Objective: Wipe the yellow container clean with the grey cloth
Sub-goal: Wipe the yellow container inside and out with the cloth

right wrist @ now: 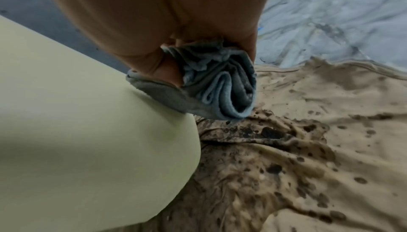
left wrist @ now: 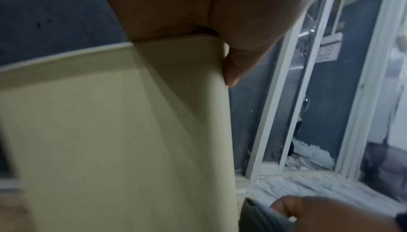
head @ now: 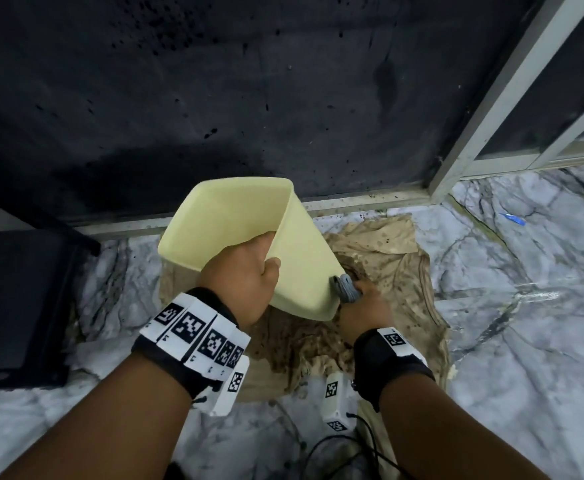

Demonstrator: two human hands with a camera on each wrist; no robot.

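The pale yellow container (head: 297,244) is held tilted above the floor, its open mouth facing up and away from me. My left hand (head: 249,271) grips its near rim, fingers inside and thumb on the outer wall; the left wrist view shows the same rim grip on the container (left wrist: 132,131). My right hand (head: 363,306) grips the bunched grey cloth (head: 345,288) and presses it against the container's outer wall near the bottom corner. In the right wrist view the folded cloth (right wrist: 220,86) lies against the yellow container (right wrist: 88,131).
A beige rag (head: 387,258) spotted with dark dirt lies on the marble floor (head: 525,341) under the container. A dark splattered panel (head: 249,98) with a metal frame (head: 498,98) stands behind. A black box (head: 20,306) sits at the left.
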